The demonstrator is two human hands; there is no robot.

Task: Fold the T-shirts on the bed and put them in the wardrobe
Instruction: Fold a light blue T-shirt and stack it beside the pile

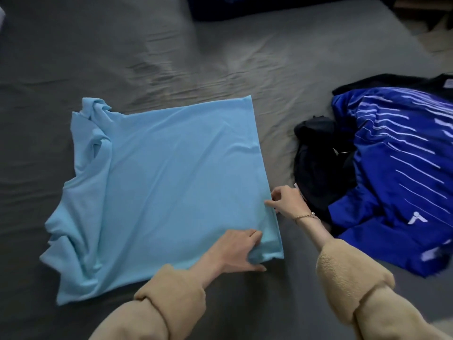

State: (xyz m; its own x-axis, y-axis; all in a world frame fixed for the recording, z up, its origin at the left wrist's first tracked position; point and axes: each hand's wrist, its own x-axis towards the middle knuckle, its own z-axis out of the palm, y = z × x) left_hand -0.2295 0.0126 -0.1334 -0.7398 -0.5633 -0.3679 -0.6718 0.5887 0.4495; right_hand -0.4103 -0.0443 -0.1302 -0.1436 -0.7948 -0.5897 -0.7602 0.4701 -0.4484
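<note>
Folding a light blue cotton T-shirt (pixel 171 173) on the grey-sheeted bed (pixel 220 57), both hands at its right hem.

Shirt lies mostly flat in the middle of the bed, sleeves bunched toward the bed's left side. Left hand (pixel 237 251) has its fingers curled over the near right corner of the fabric, thumb tucked under, gripping it. Right hand (pixel 286 200) pinches the same hem edge a bit further up. Over by the bed's right edge sits a shiny royal blue jersey with white streaks (pixel 397 173), lying partly on a crumpled black garment (pixel 318 158). Tan fuzzy sleeves (pixel 353 273) on both arms.
</note>
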